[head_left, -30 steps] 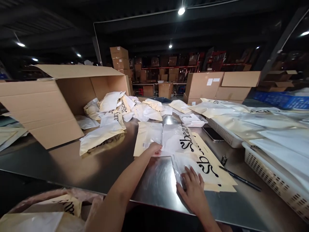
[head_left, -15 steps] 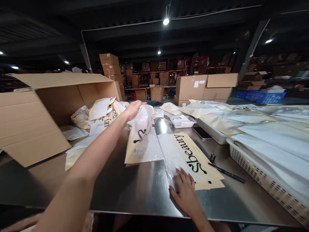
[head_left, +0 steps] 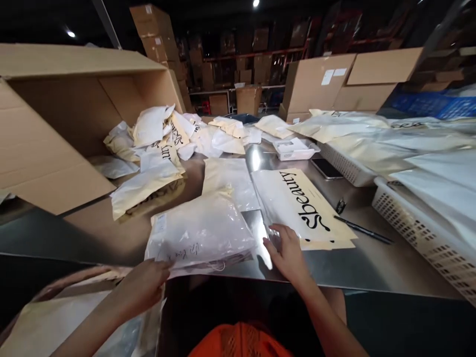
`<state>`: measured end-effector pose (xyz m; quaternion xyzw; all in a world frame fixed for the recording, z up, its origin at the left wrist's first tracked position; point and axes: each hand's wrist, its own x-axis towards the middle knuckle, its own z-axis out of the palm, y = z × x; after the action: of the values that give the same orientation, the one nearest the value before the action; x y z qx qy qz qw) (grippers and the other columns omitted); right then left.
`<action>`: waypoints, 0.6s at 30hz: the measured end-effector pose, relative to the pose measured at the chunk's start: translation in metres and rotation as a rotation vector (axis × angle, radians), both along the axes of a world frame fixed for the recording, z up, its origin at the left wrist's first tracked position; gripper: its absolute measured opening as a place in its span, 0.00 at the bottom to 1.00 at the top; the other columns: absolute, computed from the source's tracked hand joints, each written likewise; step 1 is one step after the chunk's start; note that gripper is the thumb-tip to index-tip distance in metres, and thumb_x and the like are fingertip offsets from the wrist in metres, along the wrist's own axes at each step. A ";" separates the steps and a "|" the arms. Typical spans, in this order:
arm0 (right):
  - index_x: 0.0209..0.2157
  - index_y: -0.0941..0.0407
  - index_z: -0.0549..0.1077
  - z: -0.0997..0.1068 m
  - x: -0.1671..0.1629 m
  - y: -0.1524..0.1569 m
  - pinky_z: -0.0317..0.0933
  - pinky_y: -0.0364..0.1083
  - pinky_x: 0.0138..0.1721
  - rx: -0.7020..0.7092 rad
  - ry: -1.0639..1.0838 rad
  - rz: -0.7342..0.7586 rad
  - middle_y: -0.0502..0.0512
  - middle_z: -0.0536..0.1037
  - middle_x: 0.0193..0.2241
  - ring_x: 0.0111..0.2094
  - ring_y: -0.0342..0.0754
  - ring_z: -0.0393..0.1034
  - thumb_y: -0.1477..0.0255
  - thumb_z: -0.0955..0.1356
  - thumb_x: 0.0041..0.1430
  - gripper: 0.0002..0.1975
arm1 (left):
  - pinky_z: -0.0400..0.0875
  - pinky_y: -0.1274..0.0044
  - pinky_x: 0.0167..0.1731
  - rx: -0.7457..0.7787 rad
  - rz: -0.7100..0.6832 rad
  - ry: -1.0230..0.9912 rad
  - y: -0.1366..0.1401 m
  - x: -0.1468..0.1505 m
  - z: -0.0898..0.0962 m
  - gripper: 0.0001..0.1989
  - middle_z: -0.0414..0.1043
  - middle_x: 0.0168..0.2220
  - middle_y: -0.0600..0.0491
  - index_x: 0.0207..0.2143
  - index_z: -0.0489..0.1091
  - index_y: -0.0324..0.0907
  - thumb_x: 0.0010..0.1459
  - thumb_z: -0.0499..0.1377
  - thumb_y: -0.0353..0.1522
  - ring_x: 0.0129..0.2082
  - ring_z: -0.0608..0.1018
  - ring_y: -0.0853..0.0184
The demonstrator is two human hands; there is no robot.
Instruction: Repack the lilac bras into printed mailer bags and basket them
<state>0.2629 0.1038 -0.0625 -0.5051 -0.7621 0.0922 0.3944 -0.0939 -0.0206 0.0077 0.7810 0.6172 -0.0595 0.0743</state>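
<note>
My left hand (head_left: 148, 282) is closed on the near left corner of a filled plastic packaging bag (head_left: 201, 223), which lies by the table's front edge. Handwriting and a small label show on its white face. Just right of this bag, my right hand (head_left: 289, 255) hovers with fingers apart, holding nothing. Beside that hand lies a stack of flat bags (head_left: 293, 203) printed "Sbeauty". Another flat, pale bag (head_left: 228, 176) rests behind the filled one.
A large open carton (head_left: 48, 144) lies at left, filled bags (head_left: 148, 168) spilling from it. On the right are a black pen (head_left: 366, 231), a phone (head_left: 327, 168), a small white tray (head_left: 293, 149) and white baskets (head_left: 416, 233) heaped with bags. An open box (head_left: 44, 317) sits below the table's front-left edge.
My left hand has come back from the pile to the front edge, and a filled bag now lies there. My right hand has lifted off the printed stack. The view has tilted down.
</note>
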 end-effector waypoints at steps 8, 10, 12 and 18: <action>0.45 0.56 0.70 0.026 -0.064 -0.053 0.68 0.54 0.43 0.027 0.113 0.190 0.61 0.74 0.39 0.42 0.54 0.70 0.65 0.66 0.61 0.13 | 0.70 0.65 0.37 0.251 0.021 0.187 -0.007 0.030 -0.009 0.11 0.77 0.38 0.43 0.40 0.74 0.39 0.59 0.54 0.26 0.39 0.77 0.53; 0.41 0.55 0.71 0.023 -0.067 -0.071 0.69 0.52 0.40 0.042 0.122 0.263 0.59 0.75 0.36 0.39 0.53 0.71 0.69 0.65 0.61 0.08 | 0.68 0.68 0.32 0.226 -0.017 0.218 0.000 0.037 -0.011 0.10 0.76 0.31 0.45 0.32 0.74 0.38 0.55 0.54 0.21 0.34 0.77 0.55; 0.39 0.54 0.72 0.017 -0.067 -0.084 0.69 0.51 0.38 0.012 0.102 0.366 0.58 0.75 0.34 0.37 0.51 0.72 0.71 0.64 0.61 0.06 | 0.66 0.70 0.29 0.213 -0.039 0.212 0.004 0.036 -0.011 0.12 0.75 0.28 0.46 0.28 0.73 0.38 0.54 0.53 0.18 0.32 0.77 0.57; 0.49 0.56 0.72 0.009 -0.091 -0.076 0.68 0.51 0.49 0.045 -0.077 0.565 0.60 0.75 0.47 0.49 0.51 0.70 0.75 0.62 0.63 0.14 | 0.65 0.75 0.29 0.659 -0.029 0.107 0.007 0.022 0.013 0.08 0.74 0.28 0.50 0.32 0.69 0.40 0.63 0.52 0.28 0.29 0.76 0.63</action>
<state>0.1715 0.0282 -0.0539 -0.2670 -0.8889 0.1623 0.3351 -0.0720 -0.0135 0.0204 0.7675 0.5951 0.1015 -0.2156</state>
